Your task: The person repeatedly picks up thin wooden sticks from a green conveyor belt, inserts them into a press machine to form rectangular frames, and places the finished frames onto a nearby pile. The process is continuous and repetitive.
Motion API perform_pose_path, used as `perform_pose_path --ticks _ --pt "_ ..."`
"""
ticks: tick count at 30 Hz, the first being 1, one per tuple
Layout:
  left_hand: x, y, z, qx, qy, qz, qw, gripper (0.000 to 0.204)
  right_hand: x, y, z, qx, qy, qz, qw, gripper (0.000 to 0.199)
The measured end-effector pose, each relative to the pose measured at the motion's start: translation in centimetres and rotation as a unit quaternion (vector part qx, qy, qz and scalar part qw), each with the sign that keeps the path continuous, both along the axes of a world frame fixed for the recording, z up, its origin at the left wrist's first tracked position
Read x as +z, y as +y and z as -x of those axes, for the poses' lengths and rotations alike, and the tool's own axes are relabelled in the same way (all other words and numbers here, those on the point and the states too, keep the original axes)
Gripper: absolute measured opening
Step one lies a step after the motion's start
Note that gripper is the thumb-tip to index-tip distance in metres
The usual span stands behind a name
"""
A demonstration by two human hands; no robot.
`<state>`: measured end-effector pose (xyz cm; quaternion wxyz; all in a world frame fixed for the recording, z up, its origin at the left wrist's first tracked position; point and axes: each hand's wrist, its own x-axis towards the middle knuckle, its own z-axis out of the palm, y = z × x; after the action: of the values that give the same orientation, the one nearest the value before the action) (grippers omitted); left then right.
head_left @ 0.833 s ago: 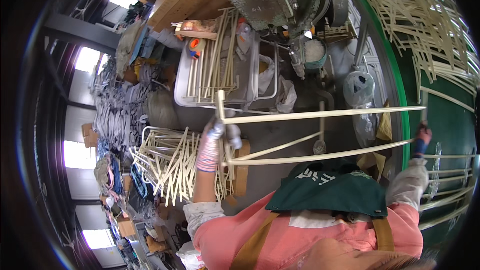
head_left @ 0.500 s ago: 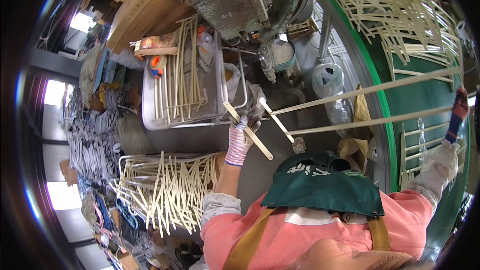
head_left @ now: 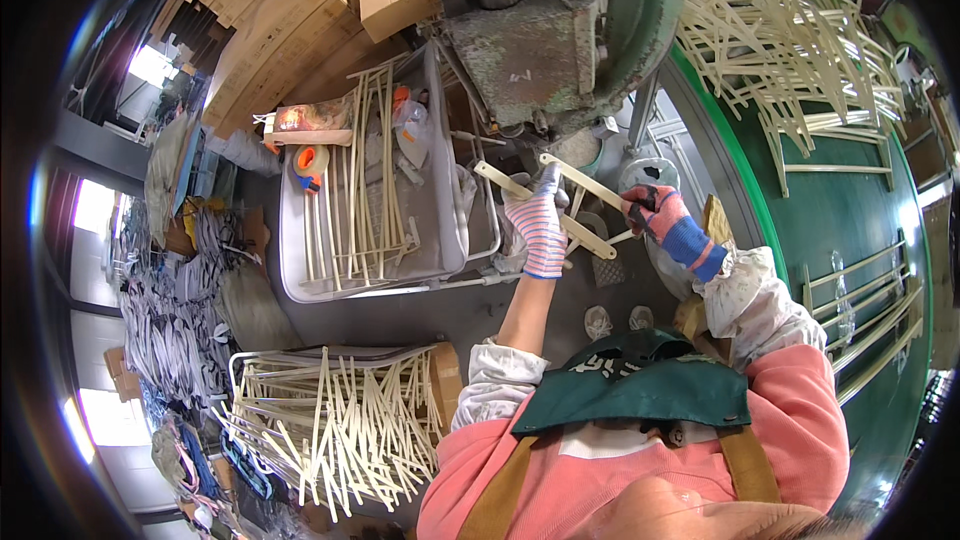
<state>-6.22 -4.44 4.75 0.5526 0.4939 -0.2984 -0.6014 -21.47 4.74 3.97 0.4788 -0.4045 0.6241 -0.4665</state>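
Clamping fingers of our left hand (head_left: 535,228) on one strip (head_left: 592,239) and our right hand (head_left: 672,225) on a second strip (head_left: 587,181), we see joined frames (head_left: 785,50), seemingly done; loose bars (head_left: 330,415) seem left.

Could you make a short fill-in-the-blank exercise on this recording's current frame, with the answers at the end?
The left hand, gripping a cream strip, wears a glove patterned with ____.
The right hand, holding the end of a second cream strip, wears a glove with a ____ cuff.
The person's sweatshirt is coloured ____.
The tabletop at the right is coloured ____.

Missing words: stripes; blue; pink; green.
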Motion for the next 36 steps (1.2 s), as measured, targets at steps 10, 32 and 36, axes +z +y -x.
perform_pose_path --ticks 10,32,36 --pt "-1.6 -1.8 0.7 -0.019 0.058 -0.007 0.998 0.029 -0.4 -1.1 -0.8 0.061 -0.028 0.013 0.998 0.016" --pt "-0.6 -3.0 1.3 -0.084 0.014 0.026 0.996 0.009 -14.7 -19.1 5.0 0.184 0.458 0.092 0.865 0.016" --pt "-0.5 -3.7 0.9 -0.129 0.02 0.015 0.991 0.008 -19.6 -23.6 6.1 0.207 0.474 0.064 0.853 0.017"
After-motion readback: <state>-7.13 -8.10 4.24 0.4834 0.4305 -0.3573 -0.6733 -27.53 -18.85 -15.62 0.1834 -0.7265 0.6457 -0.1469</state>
